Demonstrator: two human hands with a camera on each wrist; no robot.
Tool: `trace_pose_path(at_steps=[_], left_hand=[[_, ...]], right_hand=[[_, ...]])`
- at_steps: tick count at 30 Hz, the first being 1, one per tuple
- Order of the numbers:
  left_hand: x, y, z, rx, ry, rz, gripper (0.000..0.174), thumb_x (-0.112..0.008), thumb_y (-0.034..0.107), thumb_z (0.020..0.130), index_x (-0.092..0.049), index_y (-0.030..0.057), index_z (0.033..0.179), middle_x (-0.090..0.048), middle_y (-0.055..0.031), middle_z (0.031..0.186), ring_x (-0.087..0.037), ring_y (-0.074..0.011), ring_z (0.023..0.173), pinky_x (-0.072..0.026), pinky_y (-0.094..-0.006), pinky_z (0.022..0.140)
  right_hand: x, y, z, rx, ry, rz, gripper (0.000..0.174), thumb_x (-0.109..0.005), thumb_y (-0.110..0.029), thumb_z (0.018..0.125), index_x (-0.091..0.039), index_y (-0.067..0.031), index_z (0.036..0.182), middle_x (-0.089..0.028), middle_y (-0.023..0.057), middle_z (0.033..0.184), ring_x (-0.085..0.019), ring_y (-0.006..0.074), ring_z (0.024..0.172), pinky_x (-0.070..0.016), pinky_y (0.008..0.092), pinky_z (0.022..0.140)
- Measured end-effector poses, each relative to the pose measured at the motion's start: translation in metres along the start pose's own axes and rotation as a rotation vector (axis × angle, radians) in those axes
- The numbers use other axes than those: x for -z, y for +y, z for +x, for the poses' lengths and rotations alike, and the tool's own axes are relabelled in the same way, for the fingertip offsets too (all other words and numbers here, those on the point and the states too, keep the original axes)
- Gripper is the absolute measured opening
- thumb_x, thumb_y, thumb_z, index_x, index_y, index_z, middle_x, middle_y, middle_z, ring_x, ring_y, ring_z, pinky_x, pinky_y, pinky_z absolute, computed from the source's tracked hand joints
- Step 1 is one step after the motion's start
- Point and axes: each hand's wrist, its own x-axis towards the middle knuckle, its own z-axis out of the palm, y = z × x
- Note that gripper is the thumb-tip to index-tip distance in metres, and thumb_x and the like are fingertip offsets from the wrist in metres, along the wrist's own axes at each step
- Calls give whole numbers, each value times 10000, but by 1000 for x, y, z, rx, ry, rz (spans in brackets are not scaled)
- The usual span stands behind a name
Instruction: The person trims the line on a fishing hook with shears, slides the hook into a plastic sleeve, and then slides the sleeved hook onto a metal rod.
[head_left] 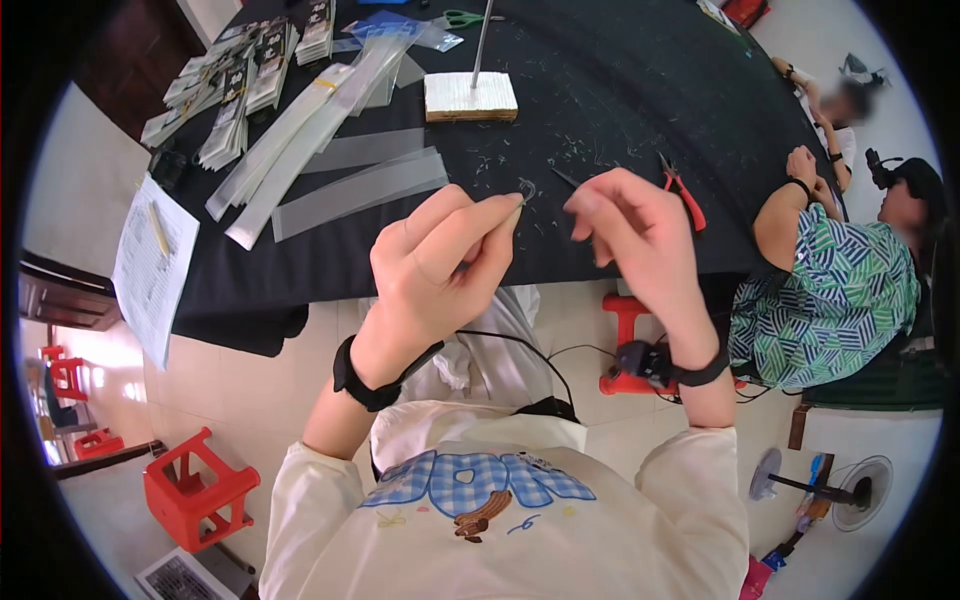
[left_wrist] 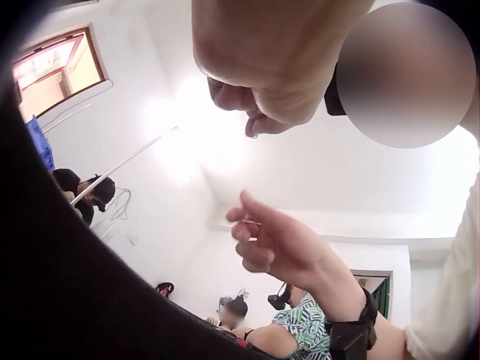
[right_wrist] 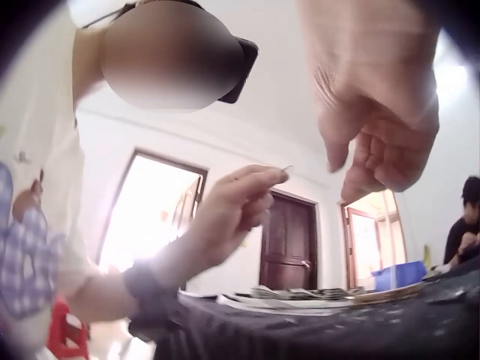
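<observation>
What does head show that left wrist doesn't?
Head only: red pliers, clear strips and a white block on the black table. Left wrist only: a window and the hands from below. Both: left hand, pinching a small wire in head; right hand; seated person in green print.

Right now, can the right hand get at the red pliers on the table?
Probably yes. The red pliers lie in the open on the black table, just beyond the right hand, with nothing between them. Its fingers may already pinch something small, though.
</observation>
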Motion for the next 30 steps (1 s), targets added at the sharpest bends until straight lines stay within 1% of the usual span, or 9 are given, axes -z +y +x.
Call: trace_pose_path(at_steps=[6,8,10,12,15,17,23,27,30], left_hand=[[1,11,9,9,-27,-124,193,-626,-104,675,-629,11,829,-450,-11,562,-379,-55,423,-297,-191,384],[4,11,10,89,-40,-238,170,-608,-105,694,-624,6,821,-457,-8,565,-367,-34,437,-266,-182,390],[4,10,11,152,-27,-313,161,-598,-109,705,-619,7,814,-453,-5,563,-362,-28,445,-253,-177,398],[3,12,16,152,-13,-314,158,-605,-104,706,-618,10,813,-442,1,556,-361,-28,443,-254,-177,400],[1,13,25,42,-24,-141,164,-612,-101,702,-615,12,821,-433,-7,551,-378,-56,426,-285,-194,391],[-2,11,30,-123,-10,46,179,-623,-95,689,-608,10,834,-439,-23,571,-409,-107,413,-336,-229,387],[-3,-4,45,-353,-15,216,211,-646,-70,660,-596,-1,853,-443,-30,611,-456,-149,429,-385,-272,392],[-3,-10,50,-379,20,197,230,-625,-131,645,-619,-4,837,-443,-26,555,-426,-109,412,-342,-228,380],[-1,-14,53,-413,4,248,241,-641,-71,642,-595,-9,869,-447,-27,626,-480,-146,451,-407,-264,413]], right_hand=[[-17,-8,3,239,-56,37,157,-620,-152,827,-594,1,802,-576,22,586,-512,29,522,-363,178,449],[-12,-10,6,141,-136,69,163,-607,-160,837,-598,1,812,-568,15,565,-506,22,517,-350,174,434],[-12,-7,5,153,-106,62,175,-590,-174,851,-602,-3,817,-583,14,613,-486,16,501,-338,169,416],[-11,-10,4,111,-39,235,177,-578,-173,858,-615,1,856,-599,26,679,-476,23,487,-344,167,405],[-3,-25,7,93,-32,338,172,-579,-153,854,-622,6,904,-604,42,728,-475,31,479,-354,163,403],[0,-35,9,99,-41,315,181,-580,-147,852,-622,14,925,-605,47,723,-480,33,479,-357,165,402],[1,-50,23,49,-64,310,205,-595,-131,832,-624,41,939,-607,55,723,-486,44,469,-367,176,395],[-2,-54,30,14,-70,323,186,-609,-120,818,-629,27,931,-600,63,713,-487,66,459,-376,189,408],[-4,-56,36,21,-63,340,179,-609,-111,815,-627,31,924,-600,62,716,-492,66,467,-381,192,408]])
